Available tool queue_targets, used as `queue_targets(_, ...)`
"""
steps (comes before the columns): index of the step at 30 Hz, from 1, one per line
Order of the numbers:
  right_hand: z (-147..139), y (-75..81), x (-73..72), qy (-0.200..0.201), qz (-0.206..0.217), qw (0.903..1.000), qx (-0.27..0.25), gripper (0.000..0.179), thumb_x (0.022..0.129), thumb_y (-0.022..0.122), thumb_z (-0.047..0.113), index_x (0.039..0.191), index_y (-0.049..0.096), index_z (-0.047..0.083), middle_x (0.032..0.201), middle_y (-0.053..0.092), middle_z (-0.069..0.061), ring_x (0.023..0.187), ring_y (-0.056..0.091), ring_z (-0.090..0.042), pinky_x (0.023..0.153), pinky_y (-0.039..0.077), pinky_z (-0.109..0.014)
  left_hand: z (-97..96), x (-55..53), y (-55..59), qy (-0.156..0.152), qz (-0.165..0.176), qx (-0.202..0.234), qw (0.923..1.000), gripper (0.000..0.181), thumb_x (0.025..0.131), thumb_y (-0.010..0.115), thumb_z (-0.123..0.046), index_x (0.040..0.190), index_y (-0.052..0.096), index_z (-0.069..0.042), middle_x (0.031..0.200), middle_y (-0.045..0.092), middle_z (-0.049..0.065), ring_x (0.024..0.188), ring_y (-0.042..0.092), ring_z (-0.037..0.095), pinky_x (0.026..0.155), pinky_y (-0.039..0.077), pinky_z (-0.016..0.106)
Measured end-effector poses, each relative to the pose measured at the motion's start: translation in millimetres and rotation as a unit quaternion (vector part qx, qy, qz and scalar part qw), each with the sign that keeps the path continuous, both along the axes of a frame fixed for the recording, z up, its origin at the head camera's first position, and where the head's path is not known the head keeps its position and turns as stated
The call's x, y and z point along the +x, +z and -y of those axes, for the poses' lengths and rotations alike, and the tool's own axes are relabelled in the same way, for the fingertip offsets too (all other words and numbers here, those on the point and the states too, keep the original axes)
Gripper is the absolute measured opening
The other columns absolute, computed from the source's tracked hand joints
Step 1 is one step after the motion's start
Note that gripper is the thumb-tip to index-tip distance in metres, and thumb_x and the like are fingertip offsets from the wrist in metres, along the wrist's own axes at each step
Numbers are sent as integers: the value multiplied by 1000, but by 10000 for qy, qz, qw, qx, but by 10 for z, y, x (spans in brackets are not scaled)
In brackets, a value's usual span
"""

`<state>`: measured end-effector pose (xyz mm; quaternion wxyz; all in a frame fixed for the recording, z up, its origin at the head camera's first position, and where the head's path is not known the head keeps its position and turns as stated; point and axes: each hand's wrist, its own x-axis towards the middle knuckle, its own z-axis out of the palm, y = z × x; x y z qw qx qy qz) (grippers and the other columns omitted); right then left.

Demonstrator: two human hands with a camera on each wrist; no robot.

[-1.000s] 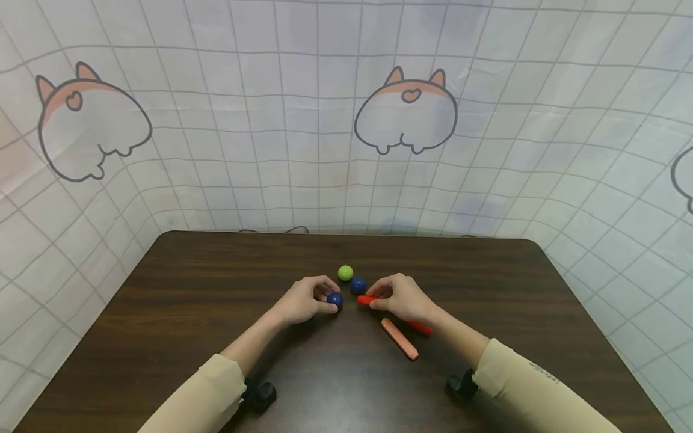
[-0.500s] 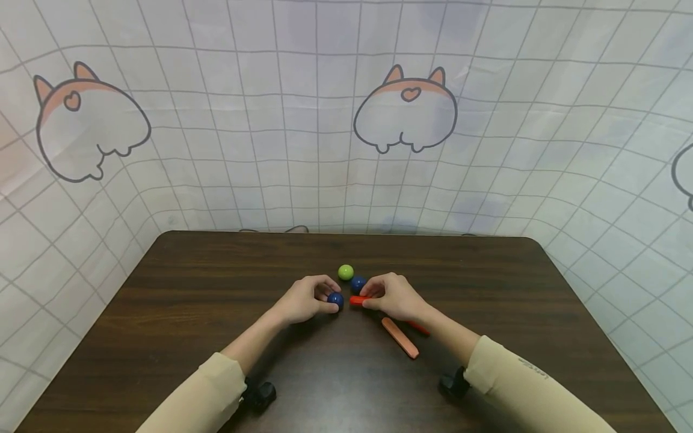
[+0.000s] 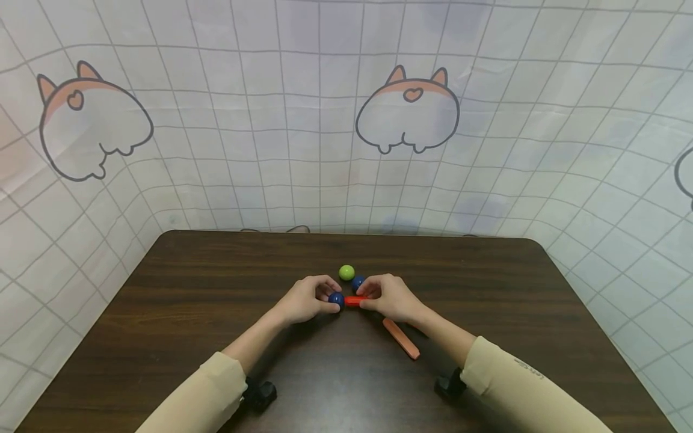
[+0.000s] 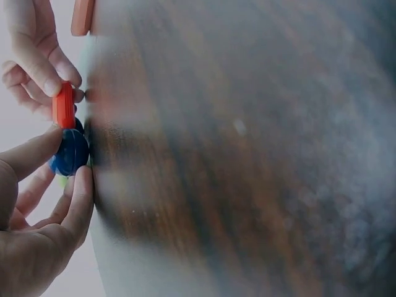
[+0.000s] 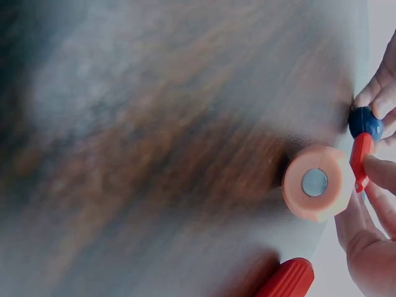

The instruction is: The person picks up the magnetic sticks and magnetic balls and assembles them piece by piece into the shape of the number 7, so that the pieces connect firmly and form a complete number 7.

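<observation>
My left hand (image 3: 304, 300) pinches a glossy blue ball (image 3: 335, 300) between thumb and fingers, low over the dark table. From the right, my right hand (image 3: 394, 298) grips a ridged red magnetic building stick (image 3: 354, 300) between thumb and fingertips. The stick's far end meets the ball in the left wrist view, where the red stick (image 4: 64, 106) and blue ball (image 4: 70, 151) line up. Just behind my right fingers sits a second blue ball (image 3: 358, 282), partly covered. A lime green ball (image 3: 346, 273) lies beyond it.
An orange stick (image 3: 401, 339) lies in front of my right hand; its round metal end faces the right wrist camera. Another red stick (image 5: 288, 279) shows low in that view. The wooden table (image 3: 227, 258) ends at a grid-patterned curtain (image 3: 243, 150).
My right hand has moved left with the red stick, bringing its end up to the blue ball. My left hand stays nearly still. The other red stick has become hidden behind my right forearm.
</observation>
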<state>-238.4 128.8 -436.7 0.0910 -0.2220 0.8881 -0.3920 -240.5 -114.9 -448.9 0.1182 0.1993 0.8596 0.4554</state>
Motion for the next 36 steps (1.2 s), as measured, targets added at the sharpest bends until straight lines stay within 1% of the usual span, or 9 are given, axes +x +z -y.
queue_targets(5, -13, -8, 10, -38, 54, 10000, -74, 12, 91, 79, 8, 102, 75, 8, 95, 71, 1, 88, 67, -14, 81, 55, -38, -7, 7, 3, 7, 15, -38, 10000, 25, 89, 82, -12, 112, 71, -10, 100, 67, 3, 91, 61, 18, 80, 52, 35)
queue_targets(10, -14, -21, 11, -70, 107, 9999, -64, 11, 92, 78, 8, 102, 75, 8, 93, 70, 2, 86, 66, -13, 80, 54, -37, -15, 0, 4, 4, -82, -145, 9999, 27, 88, 83, -13, 111, 71, -10, 100, 67, 3, 90, 61, 18, 79, 53, 35)
queue_targets(13, -30, -21, 8, -11, 95, 9999, -82, 10, 92, 78, 9, 101, 75, 8, 91, 71, 2, 85, 66, -13, 78, 54, -35, -14, -9, -1, -4, -182, -208, 9996, 26, 88, 83, -12, 111, 72, -10, 99, 67, 2, 90, 61, 17, 81, 53, 35)
queue_targets(17, -61, -13, -13, -21, 150, 9996, -219, 9, 93, 76, 9, 101, 74, 5, 89, 70, 1, 81, 67, -13, 73, 56, -33, -6, -14, 0, 27, -232, -244, 9994, 25, 88, 83, -12, 111, 72, -10, 99, 68, 2, 89, 61, 17, 79, 52, 36)
queue_targets(21, -74, 5, -43, -206, 249, 9988, -370, 13, 94, 75, 9, 105, 70, 2, 90, 69, -1, 78, 67, -15, 70, 56, -31, -1, -12, 10, 56, -224, -256, 9994, 24, 88, 83, -12, 110, 72, -11, 98, 68, 2, 87, 60, 17, 77, 52, 35)
queue_targets(23, -70, 19, -63, -330, 225, 9984, -391, 18, 93, 76, 9, 107, 68, 1, 92, 67, -3, 80, 65, -16, 71, 56, -32, -2, -12, 14, 70, -214, -258, 9994, 25, 88, 83, -12, 110, 72, -11, 98, 68, 2, 87, 60, 17, 76, 52, 34)
queue_targets(29, 2, 77, -129, -747, 229, 9962, -372, 31, 91, 79, 13, 116, 64, 1, 102, 65, -9, 93, 61, -21, 83, 52, -38, -5, -28, 11, 68, -230, -286, 9993, 25, 88, 84, -12, 110, 72, -10, 97, 67, 2, 86, 59, 17, 75, 51, 33)
queue_targets(32, 43, 87, -171, -801, 249, 9960, -298, 36, 91, 80, 15, 119, 63, 1, 108, 64, -12, 97, 60, -22, 86, 51, -39, -8, -30, 12, 59, -239, -279, 9993, 25, 87, 84, -12, 109, 72, -11, 97, 67, 2, 85, 59, 17, 75, 52, 33)
queue_targets(36, 97, 77, -214, -779, 263, 9965, -177, 39, 91, 81, 18, 120, 62, 1, 109, 64, -13, 98, 59, -23, 87, 51, -40, -6, -27, 15, 58, -204, -256, 9994, 25, 87, 84, -12, 109, 72, -10, 96, 66, 2, 85, 59, 18, 75, 52, 33)
